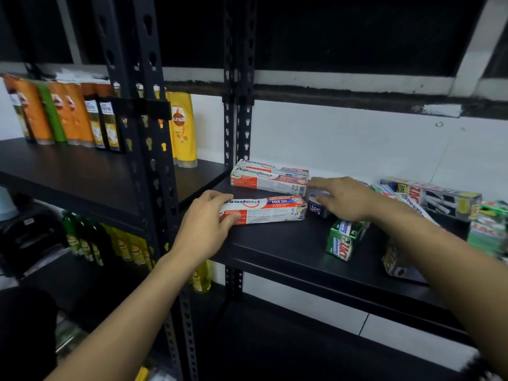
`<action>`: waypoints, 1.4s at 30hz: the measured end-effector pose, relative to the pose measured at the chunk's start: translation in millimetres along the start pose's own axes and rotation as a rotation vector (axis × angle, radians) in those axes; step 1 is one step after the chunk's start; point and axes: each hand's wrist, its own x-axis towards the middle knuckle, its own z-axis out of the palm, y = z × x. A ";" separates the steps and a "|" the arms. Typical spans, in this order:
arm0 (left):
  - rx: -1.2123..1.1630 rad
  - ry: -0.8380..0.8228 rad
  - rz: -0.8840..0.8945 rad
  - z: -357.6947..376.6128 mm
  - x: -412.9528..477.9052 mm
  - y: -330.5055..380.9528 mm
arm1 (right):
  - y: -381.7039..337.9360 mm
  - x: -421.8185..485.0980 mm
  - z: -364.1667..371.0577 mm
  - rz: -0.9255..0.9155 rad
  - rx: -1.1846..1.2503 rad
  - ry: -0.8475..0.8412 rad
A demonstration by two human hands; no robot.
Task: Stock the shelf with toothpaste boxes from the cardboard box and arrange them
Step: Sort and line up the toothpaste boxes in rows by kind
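Observation:
My left hand (pixel 204 224) grips the left end of a red-and-white Pepsodent box (pixel 270 211) lying flat on the black shelf (pixel 275 251). Behind it, two more Pepsodent boxes (pixel 270 177) lie stacked against the wall. My right hand (pixel 343 198) reaches over a small blue box (pixel 316 209), fingers stretched out and blurred; whether it touches the box is unclear. A green Zact box (pixel 343 240) lies just below that hand. Under my right forearm, more boxes are partly hidden.
Grey and green toothpaste boxes (pixel 439 199) are piled at the shelf's right end. Black perforated uprights (pixel 154 160) stand left of the boxes. Shampoo bottles (pixel 182 130) line the neighbouring shelf on the left. Bottles (pixel 82 240) fill the shelf below it.

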 end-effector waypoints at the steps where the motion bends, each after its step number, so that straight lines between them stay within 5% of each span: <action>1: -0.005 0.001 -0.005 2.5 4.1 -0.2 | 2.8 3.0 0.1 0.009 -0.029 -0.065; 13: -0.125 -0.101 -0.016 17.4 64.0 -14.8 | 8.4 6.1 -9.1 0.092 0.071 -0.013; 26: -0.271 0.090 -0.240 32.2 84.8 -31.7 | 10.4 24.8 14.2 0.147 0.365 0.161; 42: -0.443 0.157 -0.374 36.9 87.9 -37.8 | 14.3 22.6 14.8 0.199 0.588 0.132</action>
